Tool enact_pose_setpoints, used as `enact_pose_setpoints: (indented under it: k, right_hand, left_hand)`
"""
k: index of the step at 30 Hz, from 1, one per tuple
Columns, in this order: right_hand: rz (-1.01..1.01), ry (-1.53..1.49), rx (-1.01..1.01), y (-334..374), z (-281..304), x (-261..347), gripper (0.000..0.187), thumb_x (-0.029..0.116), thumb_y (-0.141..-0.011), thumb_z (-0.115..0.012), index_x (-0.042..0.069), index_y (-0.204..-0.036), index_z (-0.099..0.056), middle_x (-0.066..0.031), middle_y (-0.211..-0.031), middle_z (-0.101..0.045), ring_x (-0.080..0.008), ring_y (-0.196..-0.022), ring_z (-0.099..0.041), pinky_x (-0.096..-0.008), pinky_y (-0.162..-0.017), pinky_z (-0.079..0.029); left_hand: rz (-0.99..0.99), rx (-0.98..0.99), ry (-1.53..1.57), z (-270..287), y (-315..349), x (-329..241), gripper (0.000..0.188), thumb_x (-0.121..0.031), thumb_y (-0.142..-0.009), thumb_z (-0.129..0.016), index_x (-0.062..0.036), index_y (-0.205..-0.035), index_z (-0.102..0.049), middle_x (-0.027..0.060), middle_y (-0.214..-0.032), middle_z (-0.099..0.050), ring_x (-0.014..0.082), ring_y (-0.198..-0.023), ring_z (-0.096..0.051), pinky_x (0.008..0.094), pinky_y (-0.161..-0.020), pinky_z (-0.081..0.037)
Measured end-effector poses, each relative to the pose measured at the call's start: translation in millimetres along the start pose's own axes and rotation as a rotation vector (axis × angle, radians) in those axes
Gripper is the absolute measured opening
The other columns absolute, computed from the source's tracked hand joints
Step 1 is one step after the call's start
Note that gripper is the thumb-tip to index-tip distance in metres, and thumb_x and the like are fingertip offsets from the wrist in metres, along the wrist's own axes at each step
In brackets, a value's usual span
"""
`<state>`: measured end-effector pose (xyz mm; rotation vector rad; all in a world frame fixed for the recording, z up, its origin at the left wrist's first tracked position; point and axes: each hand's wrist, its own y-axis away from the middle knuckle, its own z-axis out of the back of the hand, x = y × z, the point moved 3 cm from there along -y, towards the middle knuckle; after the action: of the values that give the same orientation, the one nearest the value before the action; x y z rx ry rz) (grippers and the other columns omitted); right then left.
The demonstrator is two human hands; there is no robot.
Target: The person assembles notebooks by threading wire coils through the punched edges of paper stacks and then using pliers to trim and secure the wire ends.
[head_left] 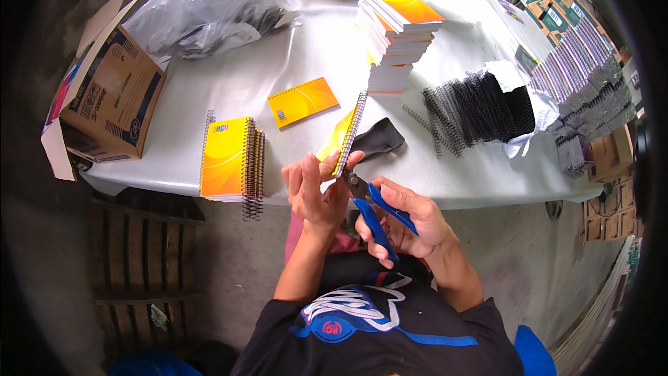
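My left hand [313, 191] grips the near end of a yellow spiral-bound notebook [343, 136], held on edge so its wire spine faces me. My right hand [407, 223] is closed on blue-handled pliers [372, 209], whose jaws touch the lower end of the wire spine beside my left fingers. A black cloth [379, 137] lies on the white table [278, 69] just behind the notebook.
A short stack of bound yellow notebooks [229, 160] sits at the table's near edge, a single small one [303, 101] beyond it. A tall stack of unbound pads [396, 28], loose black wire spirals [476, 108], a cardboard box [108, 94] and a grey plastic bag [205, 3] surround them.
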<state>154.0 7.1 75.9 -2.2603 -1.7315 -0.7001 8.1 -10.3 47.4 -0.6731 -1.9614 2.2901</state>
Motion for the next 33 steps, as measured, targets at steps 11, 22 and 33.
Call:
enact_pose_setpoints:
  k: [11, 22, 33]
  right_hand:
    - [0.185, 2.046, -1.000, 39, 56, 13, 0.042, 0.030, -0.090, -0.054, 0.016, -0.129, -0.050, -0.0125, -0.119, -0.048, -0.0309, -0.115, -0.045, -0.0456, -0.102, -0.031]
    - [0.830, 0.652, -0.390, -64, 23, 25, 0.045, 0.001, -0.086, -0.063, -0.002, -0.127, -0.044, -0.0110, -0.109, -0.062, -0.0140, -0.100, -0.059, -0.0264, -0.090, -0.045]
    - [0.457, 0.933, -0.236, -230, -22, 35, 0.038, 0.011, -0.076, -0.076, -0.002, -0.108, -0.060, -0.0099, -0.092, -0.066, -0.0099, -0.075, -0.062, -0.0194, -0.063, -0.047]
  left_hand:
    - [0.816, -0.044, 0.589, 7, -16, 24, 0.057, 0.000, -0.080, -0.070, -0.0025, -0.131, -0.043, 0.0039, -0.090, -0.058, 0.0086, -0.082, -0.056, 0.0219, -0.080, -0.045]
    - [0.755, 0.034, 0.673, 63, -38, 17, 0.027, -0.009, -0.095, -0.052, 0.0008, -0.119, -0.051, 0.0136, -0.112, -0.062, 0.0180, -0.106, -0.057, 0.0300, -0.094, -0.041]
    - [0.145, -0.086, 0.981, 162, -114, -41, 0.040, -0.053, -0.094, -0.036, -0.0314, -0.109, -0.066, 0.0086, -0.124, -0.039, 0.0307, -0.116, -0.038, 0.0561, -0.096, -0.032]
